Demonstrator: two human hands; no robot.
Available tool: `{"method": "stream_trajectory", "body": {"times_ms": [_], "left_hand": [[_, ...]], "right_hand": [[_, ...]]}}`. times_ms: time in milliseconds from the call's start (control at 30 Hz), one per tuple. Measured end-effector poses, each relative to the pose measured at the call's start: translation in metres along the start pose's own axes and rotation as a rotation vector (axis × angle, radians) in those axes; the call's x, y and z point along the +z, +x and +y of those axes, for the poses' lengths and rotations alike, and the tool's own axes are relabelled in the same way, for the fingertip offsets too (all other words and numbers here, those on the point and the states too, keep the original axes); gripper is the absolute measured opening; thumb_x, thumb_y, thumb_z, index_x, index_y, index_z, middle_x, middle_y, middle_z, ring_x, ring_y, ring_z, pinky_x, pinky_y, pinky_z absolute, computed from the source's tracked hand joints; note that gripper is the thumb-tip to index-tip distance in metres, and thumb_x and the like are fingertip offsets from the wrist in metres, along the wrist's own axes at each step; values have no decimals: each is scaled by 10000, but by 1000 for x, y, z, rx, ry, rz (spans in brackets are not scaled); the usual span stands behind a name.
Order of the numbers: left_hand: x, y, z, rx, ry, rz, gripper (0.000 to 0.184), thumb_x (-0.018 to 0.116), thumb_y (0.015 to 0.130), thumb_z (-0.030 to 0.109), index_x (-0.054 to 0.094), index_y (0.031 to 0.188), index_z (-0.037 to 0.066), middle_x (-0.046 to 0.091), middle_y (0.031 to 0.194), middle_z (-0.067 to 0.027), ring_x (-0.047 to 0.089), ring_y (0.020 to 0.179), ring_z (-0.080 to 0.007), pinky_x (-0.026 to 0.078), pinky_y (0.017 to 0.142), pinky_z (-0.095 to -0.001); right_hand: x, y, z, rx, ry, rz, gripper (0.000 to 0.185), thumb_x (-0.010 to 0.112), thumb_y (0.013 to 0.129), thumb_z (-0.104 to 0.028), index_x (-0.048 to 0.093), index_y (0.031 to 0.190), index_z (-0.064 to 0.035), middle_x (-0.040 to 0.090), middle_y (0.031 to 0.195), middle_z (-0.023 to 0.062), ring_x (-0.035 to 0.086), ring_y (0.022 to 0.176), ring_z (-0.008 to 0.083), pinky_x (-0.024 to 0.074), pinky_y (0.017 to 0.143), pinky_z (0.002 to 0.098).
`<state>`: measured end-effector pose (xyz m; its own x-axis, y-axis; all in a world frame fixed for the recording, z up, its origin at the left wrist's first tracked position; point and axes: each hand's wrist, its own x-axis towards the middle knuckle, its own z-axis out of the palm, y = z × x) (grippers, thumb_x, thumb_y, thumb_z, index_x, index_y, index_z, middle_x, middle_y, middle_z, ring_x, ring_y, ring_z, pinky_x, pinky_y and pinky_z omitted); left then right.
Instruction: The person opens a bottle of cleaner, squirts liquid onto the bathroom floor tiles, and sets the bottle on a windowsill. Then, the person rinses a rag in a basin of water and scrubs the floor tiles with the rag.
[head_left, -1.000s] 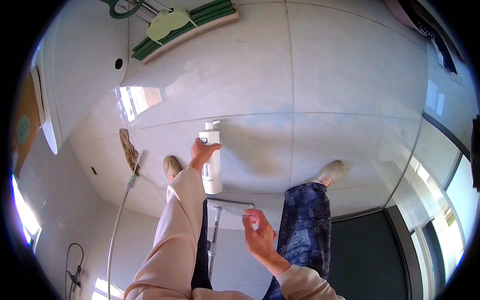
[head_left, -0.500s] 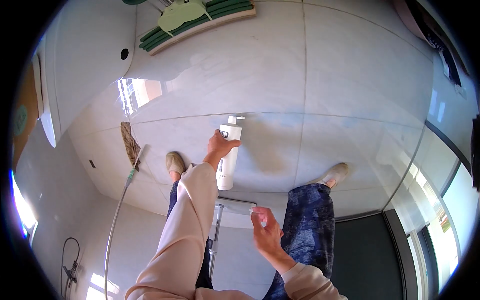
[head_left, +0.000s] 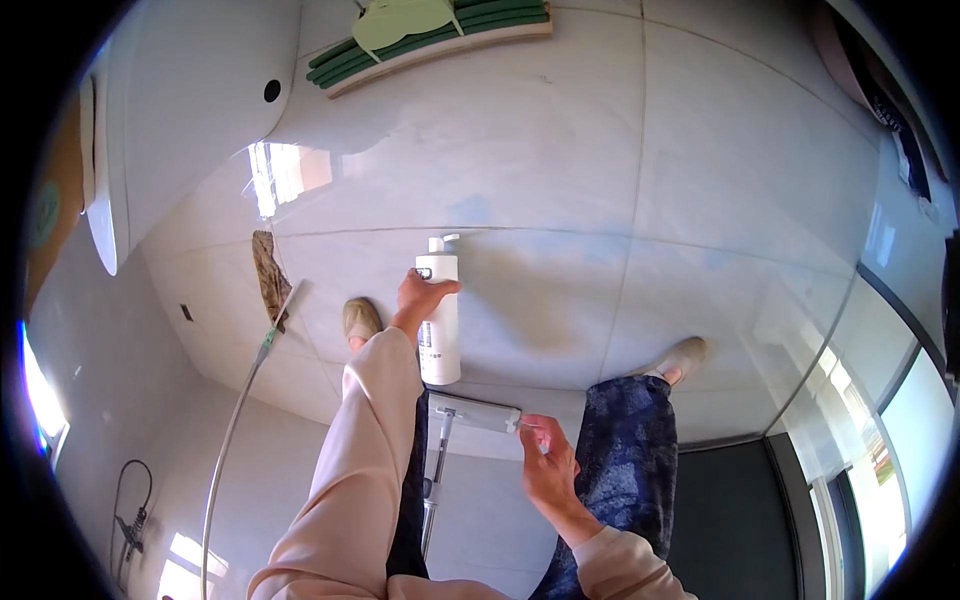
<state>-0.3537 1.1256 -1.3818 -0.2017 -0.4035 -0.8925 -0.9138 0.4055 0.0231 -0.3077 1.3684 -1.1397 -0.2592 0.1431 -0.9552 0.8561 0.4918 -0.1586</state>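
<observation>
My left hand (head_left: 420, 300) is wrapped round the upper part of a white pump bottle (head_left: 440, 340). The bottle is held in front of my legs with its pump top (head_left: 438, 244) pointing away from me. My right hand (head_left: 550, 475) has thumb and fingers curled into a pinch, close to the right end of a flat mop head (head_left: 478, 414). Whatever is between those fingertips is too small to make out. From the mop head, a metal pole (head_left: 434, 490) runs back between my legs.
Left of my feet, a brown cloth (head_left: 268, 275) lies by a white-headed floor tool (head_left: 290, 305) with a long handle. A white rounded fixture (head_left: 200, 100) stands at upper left. Beyond is a green slatted item (head_left: 430, 45). A dark mat or panel (head_left: 725, 520) lies at lower right.
The view has shifted slightly, with the bottle and left hand now further left in the picture. The left hand keeps its hold; the right hand stays pinched by the mop head.
</observation>
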Motion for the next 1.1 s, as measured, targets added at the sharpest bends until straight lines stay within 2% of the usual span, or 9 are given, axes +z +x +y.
{"method": "stream_trajectory", "body": {"times_ms": [233,567,633,767,933,1067,1100], "left_hand": [[-33,28,-40,-7,-101,37,691,819,530,373,562,1053,1,660,995,-158,648,918,-270,506,825,-358],[-57,47,-75,-9,-202,61,632,821,537,346,585,1013,3,674,943,-149,662,869,-262,515,798,-356],[-61,52,-84,-10,-282,51,562,818,589,278,572,1004,-10,663,881,-130,663,769,-238,544,689,-366],[-80,50,-85,-47,-346,25,552,805,565,310,607,978,3,677,886,-127,671,783,-236,536,718,-345],[-98,55,-91,-66,-349,62,467,791,593,266,625,943,5,677,857,-114,670,751,-221,538,686,-339],[-98,66,-102,-72,-345,84,456,789,598,265,632,944,13,679,859,-113,670,748,-221,537,687,-338],[-99,64,-102,-56,-338,46,503,793,611,265,599,1002,15,666,871,-107,658,759,-227,536,690,-352]], "right_hand": [[22,-2,-10,20,-45,-3,301,536,869,-366,593,1097,-178,669,953,44,615,953,181,313,868,407],[51,1,-3,-19,-28,20,290,530,874,-359,598,1071,-157,669,959,65,626,933,205,393,818,386],[57,2,-1,-30,-13,16,292,531,874,-359,598,1069,-152,670,956,69,628,930,211,401,811,377],[69,2,0,-22,-27,33,308,528,877,-363,594,1076,-138,670,955,91,628,929,229,410,811,369],[79,6,7,-23,-14,24,320,520,883,-366,591,1086,-130,668,963,111,624,942,247,410,819,375],[79,7,7,-15,-22,14,334,512,887,-385,589,1091,-132,667,974,119,618,957,253,401,833,388],[78,7,6,-11,-13,13,339,509,888,-392,587,1093,-134,667,979,121,617,962,254,397,837,392]]}}
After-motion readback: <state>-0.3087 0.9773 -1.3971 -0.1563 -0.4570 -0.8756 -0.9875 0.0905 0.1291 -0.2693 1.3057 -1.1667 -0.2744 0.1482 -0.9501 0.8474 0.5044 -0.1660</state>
